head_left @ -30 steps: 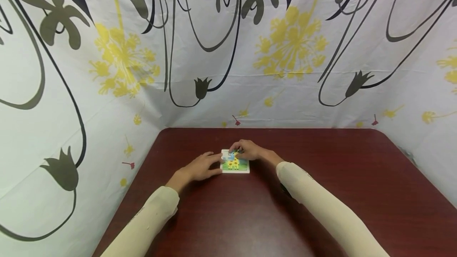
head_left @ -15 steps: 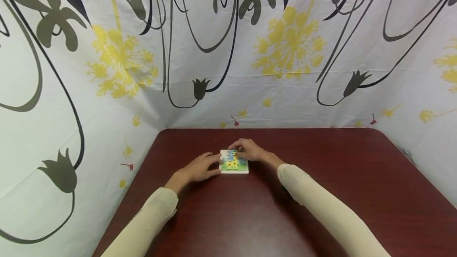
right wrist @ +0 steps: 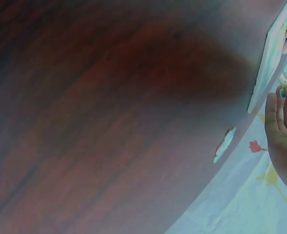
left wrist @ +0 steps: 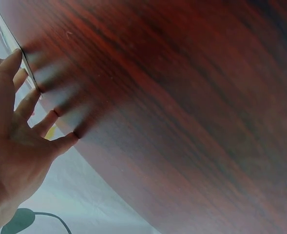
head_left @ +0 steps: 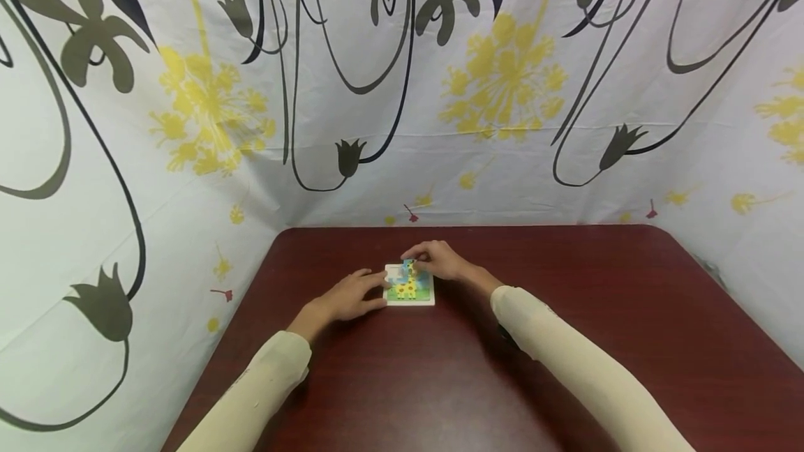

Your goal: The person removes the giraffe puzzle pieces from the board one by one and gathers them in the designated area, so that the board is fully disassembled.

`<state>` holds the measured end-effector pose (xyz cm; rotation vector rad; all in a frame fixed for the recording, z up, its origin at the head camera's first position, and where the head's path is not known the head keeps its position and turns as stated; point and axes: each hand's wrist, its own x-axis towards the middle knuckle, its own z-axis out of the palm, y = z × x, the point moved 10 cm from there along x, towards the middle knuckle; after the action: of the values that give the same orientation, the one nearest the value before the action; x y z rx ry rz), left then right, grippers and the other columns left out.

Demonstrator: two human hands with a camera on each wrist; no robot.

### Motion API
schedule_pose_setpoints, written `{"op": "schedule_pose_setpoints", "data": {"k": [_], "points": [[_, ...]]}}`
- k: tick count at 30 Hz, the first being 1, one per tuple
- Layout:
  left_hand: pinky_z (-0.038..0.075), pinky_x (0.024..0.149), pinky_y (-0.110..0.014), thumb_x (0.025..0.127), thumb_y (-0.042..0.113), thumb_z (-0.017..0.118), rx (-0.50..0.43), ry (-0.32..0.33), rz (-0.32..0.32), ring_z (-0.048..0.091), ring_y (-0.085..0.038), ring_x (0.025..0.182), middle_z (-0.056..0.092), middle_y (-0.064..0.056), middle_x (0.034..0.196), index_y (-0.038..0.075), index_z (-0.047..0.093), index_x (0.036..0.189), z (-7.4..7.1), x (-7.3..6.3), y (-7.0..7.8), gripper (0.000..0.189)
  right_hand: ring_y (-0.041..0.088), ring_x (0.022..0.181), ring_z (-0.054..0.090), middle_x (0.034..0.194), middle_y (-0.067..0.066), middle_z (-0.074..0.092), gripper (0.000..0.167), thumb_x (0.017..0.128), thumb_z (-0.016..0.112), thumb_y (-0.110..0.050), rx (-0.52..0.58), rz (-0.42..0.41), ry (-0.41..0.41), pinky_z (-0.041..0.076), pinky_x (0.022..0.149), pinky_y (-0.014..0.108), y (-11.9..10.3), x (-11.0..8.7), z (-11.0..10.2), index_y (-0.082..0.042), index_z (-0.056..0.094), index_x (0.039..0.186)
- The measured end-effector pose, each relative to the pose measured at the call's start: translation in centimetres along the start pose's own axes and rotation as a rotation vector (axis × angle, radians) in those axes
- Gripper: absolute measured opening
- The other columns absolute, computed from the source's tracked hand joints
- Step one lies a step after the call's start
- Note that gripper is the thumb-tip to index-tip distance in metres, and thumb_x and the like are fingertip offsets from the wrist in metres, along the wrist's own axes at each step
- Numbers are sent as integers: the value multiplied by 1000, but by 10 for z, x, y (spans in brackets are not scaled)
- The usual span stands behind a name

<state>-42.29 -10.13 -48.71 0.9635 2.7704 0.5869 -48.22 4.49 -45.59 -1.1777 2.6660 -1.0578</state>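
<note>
Left grip (head_left: 347,297), fingers extended, touches the puzzle board's (head_left: 411,303) left edge! Over the board's far side, a raised piece (head_left: 410,267), likely light, stiff, best held by its edges; the right grip (head_left: 437,261) pinches it. Right of the board, a loose piece (right wrist: 224,145). Visible count: one board, two separate pieces.

Curtained-off nook; home, studio or office, can't tell. Creased white fabric (head_left: 377,114) printed with grey-green tulips (head_left: 105,309), dark vines (head_left: 140,250) and yellow blooms (head_left: 505,79) hangs behind and along both sides of a dark red, wood-grained counter (head_left: 427,375) with rounded far corners. Fabric hides the room beyond.
</note>
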Motion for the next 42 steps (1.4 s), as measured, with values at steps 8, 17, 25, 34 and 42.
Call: {"op": "schedule_pose_setpoints", "data": {"k": [8,17,25,34,42], "points": [[29,119,-64,105,35,63,0,1,7,29,-44,152,39,-9,165,17,61,144,2,-1,-3,43,31,87,76,113,16,77,28,101,63,2,5,17,14,53,65,28,3,-7,-18,3,70,129],[30,117,-64,105,35,65,4,15,15,29,-45,152,40,-10,164,17,62,143,-1,-3,-3,43,27,67,66,104,16,78,27,100,66,0,-50,47,36,44,61,27,15,-22,-39,1,72,126],[30,119,-63,104,37,65,26,7,-16,28,-42,153,39,-6,165,20,61,145,2,-4,-5,44,26,91,76,115,13,77,26,99,68,-2,-112,70,59,50,68,31,32,-42,-53,-2,74,125],[30,119,-62,104,37,65,29,6,-18,29,-41,153,40,-6,165,20,61,144,2,-2,-3,44,30,100,75,118,16,75,27,98,68,1,-135,105,81,59,77,39,48,-64,-73,0,74,124],[28,119,-63,104,35,65,24,11,0,27,-44,153,39,-8,165,17,61,145,1,0,0,45,32,100,75,116,17,76,25,97,70,1,-159,113,91,60,81,46,63,-83,-86,0,74,121]]}}
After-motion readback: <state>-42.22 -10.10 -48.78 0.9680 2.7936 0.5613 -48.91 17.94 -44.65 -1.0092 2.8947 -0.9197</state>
